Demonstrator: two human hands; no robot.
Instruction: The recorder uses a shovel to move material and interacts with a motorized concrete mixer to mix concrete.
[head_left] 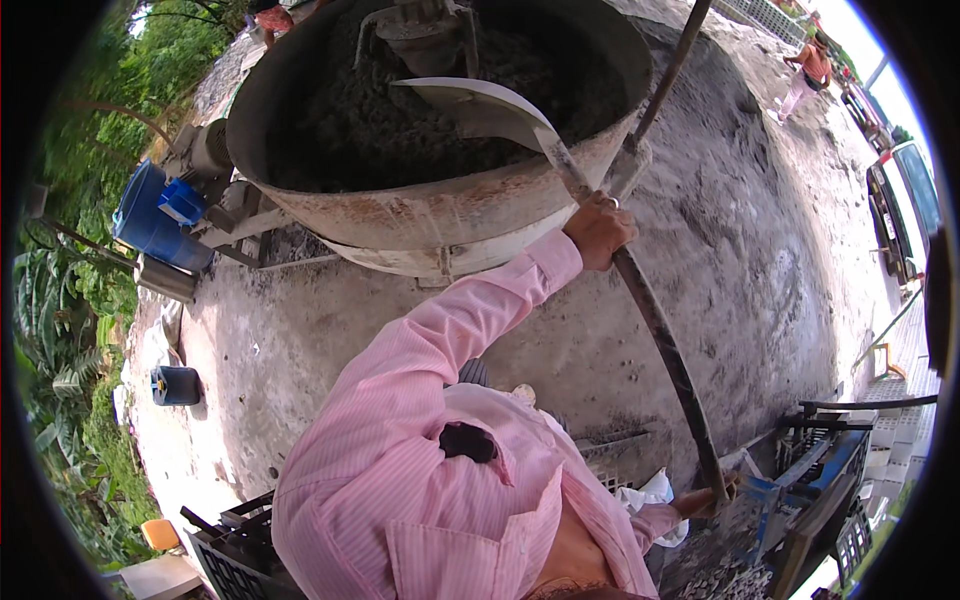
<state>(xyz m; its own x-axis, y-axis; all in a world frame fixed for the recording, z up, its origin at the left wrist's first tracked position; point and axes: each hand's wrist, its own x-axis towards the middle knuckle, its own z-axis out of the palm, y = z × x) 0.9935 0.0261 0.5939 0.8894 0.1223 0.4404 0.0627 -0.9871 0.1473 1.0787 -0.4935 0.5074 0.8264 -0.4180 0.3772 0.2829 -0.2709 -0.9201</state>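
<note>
Rn, shovel point(652, 322) slants thru both hands point(601, 231) point(702, 499), blade point(500, 117) over mixer point(400, 218).

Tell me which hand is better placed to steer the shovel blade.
Probably your left hand: it grips the shovel handle nearer the blade; your right hand holds the handle's far end.

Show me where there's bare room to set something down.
Bare ground lies between the mixing drum, dark canister and pink sleeve. Grey ground also opens right of the shovel handle. Crowded: around the right hand, near the white bag and blue frame.
</note>
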